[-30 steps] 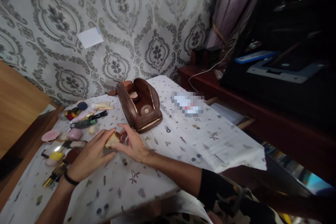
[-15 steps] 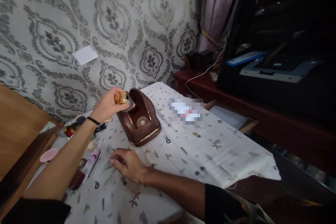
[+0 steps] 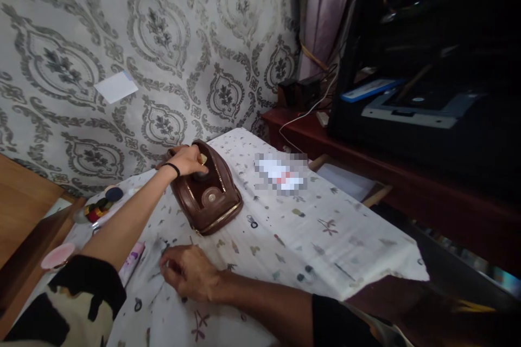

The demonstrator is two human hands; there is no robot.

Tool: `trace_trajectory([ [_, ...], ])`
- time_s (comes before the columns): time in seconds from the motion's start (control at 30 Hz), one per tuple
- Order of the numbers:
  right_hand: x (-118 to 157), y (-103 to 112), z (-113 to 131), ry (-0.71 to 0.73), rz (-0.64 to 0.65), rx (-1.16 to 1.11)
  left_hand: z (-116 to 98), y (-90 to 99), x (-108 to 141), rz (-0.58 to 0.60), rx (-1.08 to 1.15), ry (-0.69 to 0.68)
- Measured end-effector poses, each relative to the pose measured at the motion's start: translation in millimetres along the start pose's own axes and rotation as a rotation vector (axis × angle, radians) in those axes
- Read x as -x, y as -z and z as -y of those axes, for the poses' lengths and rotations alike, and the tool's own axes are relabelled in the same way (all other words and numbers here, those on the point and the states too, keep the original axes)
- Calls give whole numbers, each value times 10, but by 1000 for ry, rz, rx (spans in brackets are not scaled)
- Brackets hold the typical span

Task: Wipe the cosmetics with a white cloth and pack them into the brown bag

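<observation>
A brown leather bag [image 3: 217,211] lies on the patterned tablecloth with its zipped mouth open. My left hand [image 3: 190,160] reaches into that mouth and grips a gold-capped bottle [image 3: 203,159]. Only the gold top and a bit of the greyish body show, while the rest is hidden by my fingers and the bag. Nearer to me, my right hand [image 3: 189,271] rests on the cloth in front of the bag. Its fingers are loosely curled, with a gap by the thumb and nothing seen in them.
Left of the bag lie a pink round item [image 3: 59,256], a dark blue round lid [image 3: 114,193], several small containers [image 3: 96,210] and a pink-purple tube [image 3: 132,261], partly behind my left arm. A blurred-out item [image 3: 280,173] lies to the right. An open drawer [image 3: 350,181] adjoins the table.
My left hand has moved the gold-capped bottle from above the bag's mouth down inside it. My right hand has stayed in place on the cloth. The view has shifted slightly.
</observation>
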State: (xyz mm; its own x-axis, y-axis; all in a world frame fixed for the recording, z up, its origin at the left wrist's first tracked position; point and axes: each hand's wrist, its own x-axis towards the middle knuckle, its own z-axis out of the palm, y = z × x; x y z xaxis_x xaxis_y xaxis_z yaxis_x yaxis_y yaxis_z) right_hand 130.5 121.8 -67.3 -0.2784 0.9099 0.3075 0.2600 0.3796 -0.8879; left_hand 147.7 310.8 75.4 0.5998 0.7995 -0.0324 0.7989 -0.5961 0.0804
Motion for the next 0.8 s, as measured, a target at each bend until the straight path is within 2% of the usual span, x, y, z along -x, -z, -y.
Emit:
trace_trajectory([
  [0.17, -7, -15, -34, 20, 11, 26, -4, -183, -81, 111, -184, 17],
  [0.43, -33, -44, -84, 16, 19, 60, -34, -410, -208, 243, -315, 101],
  [0.8, -35, -52, -94, -19, 15, 43, -108, -410, -205, 267, -318, 113],
])
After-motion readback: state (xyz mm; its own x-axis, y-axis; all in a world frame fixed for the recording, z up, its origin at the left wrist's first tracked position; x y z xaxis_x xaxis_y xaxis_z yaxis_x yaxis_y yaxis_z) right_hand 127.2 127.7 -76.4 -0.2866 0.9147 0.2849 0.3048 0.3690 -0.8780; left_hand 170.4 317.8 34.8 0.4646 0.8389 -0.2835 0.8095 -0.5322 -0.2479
